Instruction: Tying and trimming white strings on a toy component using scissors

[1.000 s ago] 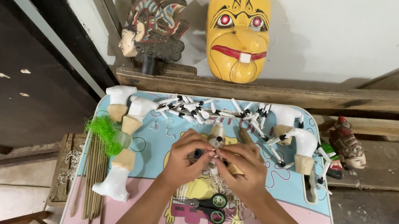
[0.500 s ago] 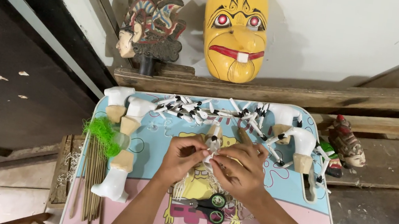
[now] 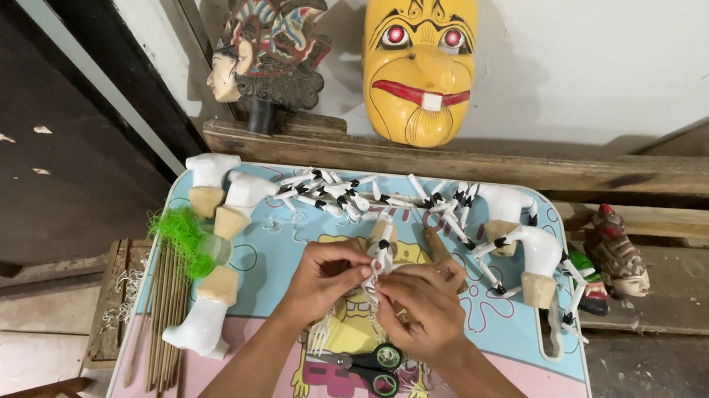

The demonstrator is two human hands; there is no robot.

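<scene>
Both my hands meet over the middle of a small blue and pink cartoon-printed table (image 3: pixel 532 381). My left hand (image 3: pixel 323 280) and my right hand (image 3: pixel 423 306) pinch a small white jointed puppet piece (image 3: pixel 380 263) between their fingertips. White thread (image 3: pixel 326 332) hangs from it down onto the tabletop. Black-handled scissors (image 3: pixel 370 365) lie just below my hands. A row of several white and black puppet arm pieces (image 3: pixel 355 194) lies along the table's far edge.
White puppet body parts with bare wood ends (image 3: pixel 214 276) and green fibre (image 3: pixel 181 237) lie at left, more white parts (image 3: pixel 532 252) at right. Thin sticks (image 3: pixel 162 320) sit off the left edge. A yellow mask (image 3: pixel 418 58), a painted puppet head (image 3: pixel 264 39) and a small head (image 3: pixel 617 254) rest on planks.
My hands have stayed together on the white piece and shifted slightly up the table, uncovering the scissors. The camera tilted a little.
</scene>
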